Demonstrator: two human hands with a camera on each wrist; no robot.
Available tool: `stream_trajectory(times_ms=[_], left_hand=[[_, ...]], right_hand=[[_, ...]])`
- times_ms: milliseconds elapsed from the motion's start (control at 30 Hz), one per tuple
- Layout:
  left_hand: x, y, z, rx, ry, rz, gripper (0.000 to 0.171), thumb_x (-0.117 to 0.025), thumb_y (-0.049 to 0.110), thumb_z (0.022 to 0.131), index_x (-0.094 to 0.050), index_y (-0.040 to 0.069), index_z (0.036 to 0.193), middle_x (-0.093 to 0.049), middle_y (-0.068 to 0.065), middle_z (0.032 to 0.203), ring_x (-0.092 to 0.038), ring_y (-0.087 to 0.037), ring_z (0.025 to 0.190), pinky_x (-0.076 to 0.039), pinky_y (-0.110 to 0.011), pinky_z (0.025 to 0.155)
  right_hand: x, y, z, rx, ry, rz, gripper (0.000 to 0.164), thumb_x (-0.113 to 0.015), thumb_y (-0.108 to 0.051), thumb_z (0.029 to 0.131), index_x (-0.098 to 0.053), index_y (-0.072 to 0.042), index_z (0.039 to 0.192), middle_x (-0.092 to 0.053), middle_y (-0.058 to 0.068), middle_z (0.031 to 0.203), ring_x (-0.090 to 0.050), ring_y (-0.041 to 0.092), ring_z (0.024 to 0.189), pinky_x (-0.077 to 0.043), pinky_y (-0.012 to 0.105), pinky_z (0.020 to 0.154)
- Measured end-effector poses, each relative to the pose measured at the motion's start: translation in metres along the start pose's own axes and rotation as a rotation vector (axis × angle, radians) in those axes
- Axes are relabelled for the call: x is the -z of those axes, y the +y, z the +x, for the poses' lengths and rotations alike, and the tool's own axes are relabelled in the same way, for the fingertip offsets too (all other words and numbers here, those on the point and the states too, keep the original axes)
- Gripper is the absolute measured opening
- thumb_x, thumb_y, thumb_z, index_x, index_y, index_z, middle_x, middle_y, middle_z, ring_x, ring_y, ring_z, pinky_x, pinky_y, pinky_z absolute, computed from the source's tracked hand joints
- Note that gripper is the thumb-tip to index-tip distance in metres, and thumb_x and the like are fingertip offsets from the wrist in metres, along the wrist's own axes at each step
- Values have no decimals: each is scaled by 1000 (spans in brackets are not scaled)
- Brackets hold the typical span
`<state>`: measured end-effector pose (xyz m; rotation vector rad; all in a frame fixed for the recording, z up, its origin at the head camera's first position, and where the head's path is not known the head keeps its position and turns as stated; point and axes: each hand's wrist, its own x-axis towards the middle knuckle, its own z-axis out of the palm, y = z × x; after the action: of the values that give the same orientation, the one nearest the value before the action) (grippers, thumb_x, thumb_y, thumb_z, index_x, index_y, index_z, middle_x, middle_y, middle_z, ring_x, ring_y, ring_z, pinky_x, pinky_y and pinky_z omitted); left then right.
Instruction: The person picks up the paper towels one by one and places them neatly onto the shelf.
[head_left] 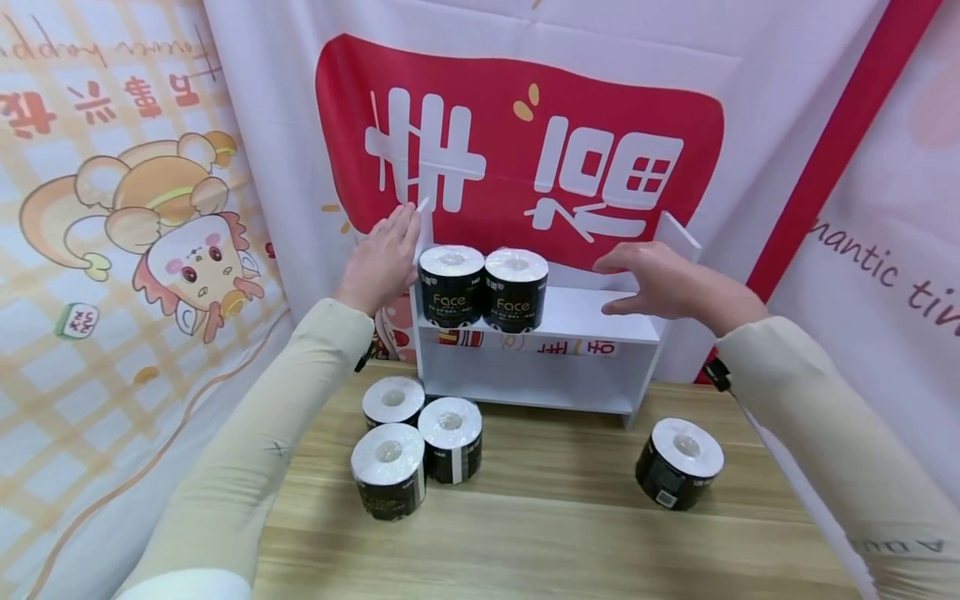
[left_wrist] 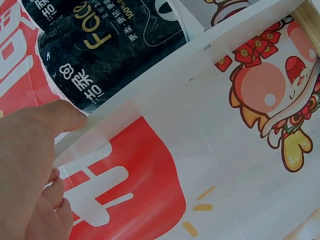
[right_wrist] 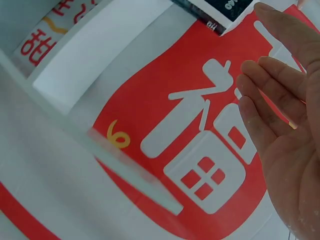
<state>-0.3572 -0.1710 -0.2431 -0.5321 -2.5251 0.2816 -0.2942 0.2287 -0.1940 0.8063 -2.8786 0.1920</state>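
Two wrapped rolls (head_left: 516,296) stand on their flat ends near the frame's centre, a stable-looking footing on the white shelf (head_left: 592,312). Left of them, the left hand (head_left: 381,262) pinches the side panel (left_wrist: 145,82) between thumb and curled fingers — likely steadying it. Right of centre, the right hand (head_left: 660,279) hovers — fingers loosely bent, thumb apart, holding nothing.

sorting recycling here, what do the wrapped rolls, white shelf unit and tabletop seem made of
Tissue rolls: apparently white paper, in glossy film, likely plastic, since it wrinkles and catches highlights.
White shelf unit: smooth, thin panels, perhaps painted board or plastic; the plain surface leaves it open.
Tabletop: wood or wood-look laminate, satin, going by its streaky grain.
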Motion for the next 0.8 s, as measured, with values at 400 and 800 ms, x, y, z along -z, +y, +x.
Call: stream_trajectory(times_ms=[400, 800], left_hand=[[1, 2, 0, -1, 9, 4, 93, -82, 20, 91, -27, -3, 163, -28, -23, 173, -28, -38, 162, -35, -46, 128], [3, 2, -1, 15, -7, 0, 91, -78, 19, 94, -26, -2, 165, -26, -22, 174, -27, -38, 162, -34, -47, 129]], right_hand=[[4, 20, -41, 8, 1, -26, 67, -97, -22, 74, -70, -10, 135, -70, 17, 137, -66, 41, 127, -64, 57, 91], [-10, 41, -82, 1, -45, -11, 69, -97, -25, 75, -70, -9, 136, -70, 18, 135, -69, 42, 120, -67, 50, 85]])
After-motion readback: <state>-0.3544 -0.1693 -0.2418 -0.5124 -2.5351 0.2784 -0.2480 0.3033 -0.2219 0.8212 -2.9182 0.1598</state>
